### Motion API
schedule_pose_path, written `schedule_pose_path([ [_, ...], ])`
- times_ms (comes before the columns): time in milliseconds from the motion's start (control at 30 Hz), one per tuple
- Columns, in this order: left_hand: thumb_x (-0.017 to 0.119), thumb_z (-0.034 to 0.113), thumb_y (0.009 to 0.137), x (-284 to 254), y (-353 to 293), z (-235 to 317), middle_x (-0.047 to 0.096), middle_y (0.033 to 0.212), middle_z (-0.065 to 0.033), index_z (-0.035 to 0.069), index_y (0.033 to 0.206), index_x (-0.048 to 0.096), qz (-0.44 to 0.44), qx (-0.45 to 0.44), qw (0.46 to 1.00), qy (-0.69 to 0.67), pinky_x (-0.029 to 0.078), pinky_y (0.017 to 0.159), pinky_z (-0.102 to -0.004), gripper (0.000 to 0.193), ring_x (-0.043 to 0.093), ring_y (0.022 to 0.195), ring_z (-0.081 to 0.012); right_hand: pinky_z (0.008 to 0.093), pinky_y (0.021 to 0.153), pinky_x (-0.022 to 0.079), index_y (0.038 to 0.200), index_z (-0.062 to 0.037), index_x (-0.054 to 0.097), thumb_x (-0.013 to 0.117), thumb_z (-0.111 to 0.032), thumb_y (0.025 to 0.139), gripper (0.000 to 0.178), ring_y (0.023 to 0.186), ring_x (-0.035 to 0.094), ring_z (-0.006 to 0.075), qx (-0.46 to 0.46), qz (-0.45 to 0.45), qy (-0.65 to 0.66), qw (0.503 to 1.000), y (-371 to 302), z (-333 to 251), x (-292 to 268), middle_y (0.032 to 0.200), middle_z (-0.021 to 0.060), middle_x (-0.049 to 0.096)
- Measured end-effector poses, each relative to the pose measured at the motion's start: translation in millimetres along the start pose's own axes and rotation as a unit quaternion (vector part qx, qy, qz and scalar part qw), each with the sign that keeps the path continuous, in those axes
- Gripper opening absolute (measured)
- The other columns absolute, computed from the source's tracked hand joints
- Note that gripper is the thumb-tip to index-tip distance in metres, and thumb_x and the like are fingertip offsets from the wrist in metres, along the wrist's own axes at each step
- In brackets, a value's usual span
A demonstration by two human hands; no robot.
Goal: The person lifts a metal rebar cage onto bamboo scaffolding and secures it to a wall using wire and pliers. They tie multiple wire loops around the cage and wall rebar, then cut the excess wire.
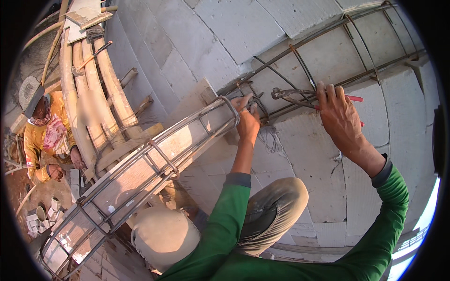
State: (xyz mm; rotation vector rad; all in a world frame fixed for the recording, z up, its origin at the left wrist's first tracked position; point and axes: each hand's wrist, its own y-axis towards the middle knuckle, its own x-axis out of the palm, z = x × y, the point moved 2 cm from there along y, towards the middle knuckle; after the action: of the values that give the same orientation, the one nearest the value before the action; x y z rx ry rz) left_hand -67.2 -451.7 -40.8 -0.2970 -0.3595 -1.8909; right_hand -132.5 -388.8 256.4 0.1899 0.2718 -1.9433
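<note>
My right hand is closed round the red handles of a pair of pincers. Their metal jaws point left, toward the bars near my left hand. My left hand has its thumb and fingers bent in at a joint of the steel rebar cage; what they pinch is hidden. Just below the joint hangs a bundle of thin tie wire. From this joint a second rebar cage runs up to the right along the block wall.
A wooden board lies beneath the near cage. White block wall surrounds the work. Bamboo poles stand left, with a hammer on them. Lower left, a person in yellow stands beyond the poles. My bent knee is below.
</note>
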Motion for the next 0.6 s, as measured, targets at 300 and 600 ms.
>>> schedule_pose_path([
  [300,0.078,-0.007,0.084,-2,12,-8,0.054,0.109,-0.0119,0.01,0.117,0.076,-0.002,0.064,0.996,-0.061,0.052,0.082,-0.0436,0.038,0.058,0.097,-0.0308,0.0406,0.112,0.046,0.151,0.0145,0.04,0.068,-0.016,0.097,0.068,0.123,0.051,0.0311,-0.036,0.008,-0.131,0.991,35,-45,28,0.139,0.0228,0.048],
  [600,0.079,-0.012,0.078,-11,16,0,0.055,0.106,-0.0117,0.008,0.114,0.078,-0.018,0.023,0.999,-0.031,0.053,0.079,-0.0415,0.042,0.059,0.092,-0.0306,0.0437,0.108,0.046,0.136,0.0162,0.058,0.063,-0.017,0.096,0.053,0.119,0.05,0.0321,-0.007,-0.051,-0.129,0.99,50,-69,28,0.135,0.0235,0.049],
])
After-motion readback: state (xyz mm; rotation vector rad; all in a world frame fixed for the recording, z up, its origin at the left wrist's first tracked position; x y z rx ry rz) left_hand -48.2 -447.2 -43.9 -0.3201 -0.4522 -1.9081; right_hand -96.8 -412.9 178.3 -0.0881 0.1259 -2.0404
